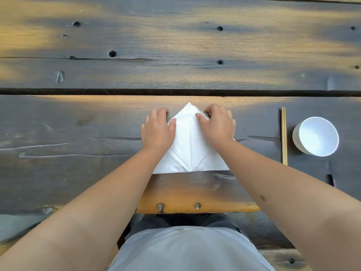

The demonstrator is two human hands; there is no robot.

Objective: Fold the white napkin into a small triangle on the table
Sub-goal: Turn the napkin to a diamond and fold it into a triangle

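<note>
Both hands, left and right, on a white triangular napkin on a wooden table.

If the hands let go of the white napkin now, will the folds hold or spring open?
Probably relax a little: the napkin looks like soft, floppy cloth with frayed threads at its tip. The left hand and right hand press both flaps down, suggesting the creases are not set. Likely light, easily shifted.
</note>
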